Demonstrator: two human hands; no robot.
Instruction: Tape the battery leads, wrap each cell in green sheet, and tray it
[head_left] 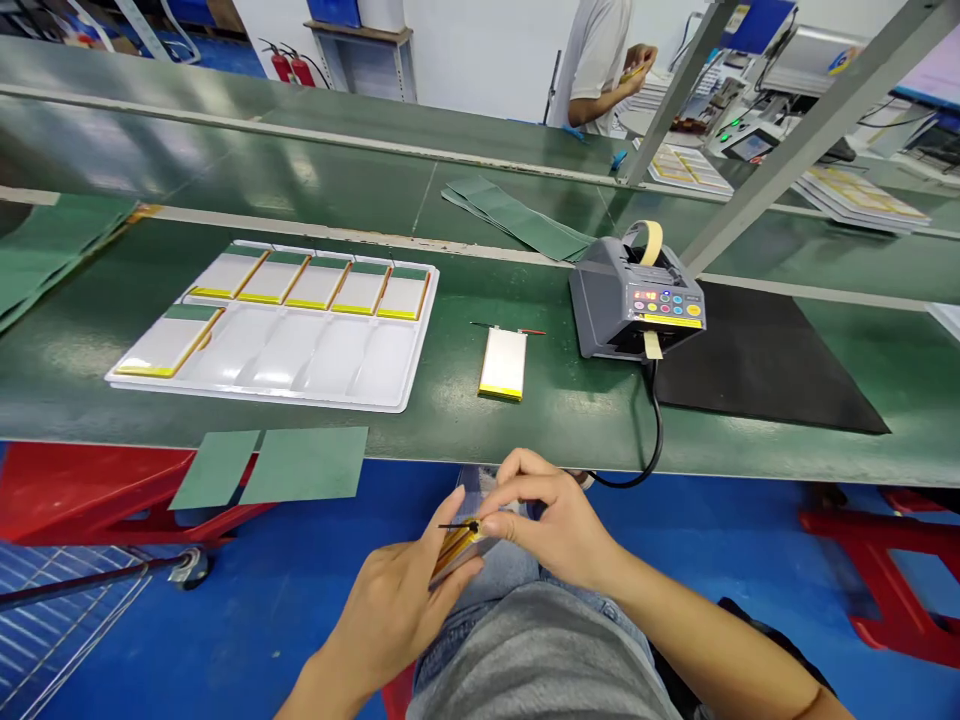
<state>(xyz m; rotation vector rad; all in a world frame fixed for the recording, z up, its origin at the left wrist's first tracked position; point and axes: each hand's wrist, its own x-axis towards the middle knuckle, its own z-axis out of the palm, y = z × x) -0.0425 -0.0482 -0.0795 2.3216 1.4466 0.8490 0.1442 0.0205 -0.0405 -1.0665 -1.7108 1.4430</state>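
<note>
My left hand (405,590) is closed round the sides of a flat battery pack (454,548) with yellow edges, held above my lap. The thumb and fingers of my right hand (544,515) pinch at the pack's top end, where a short black wire sticks out to the left; the exact spot is hidden by the fingertips. On the green table (450,430), past my hands, lies another white pack (502,363) with a yellow lower edge and thin wires at its top. A white tray (322,350) at the left holds several similar packs with green strips.
A grey tape dispenser (611,300) with a cable stands right of centre, beside a black mat (765,360). Green sheets (311,465) stick out over the table's front edge; more sheets (517,215) lie farther back. A slanted metal post (795,140) rises behind. Across the bench is a person (600,60).
</note>
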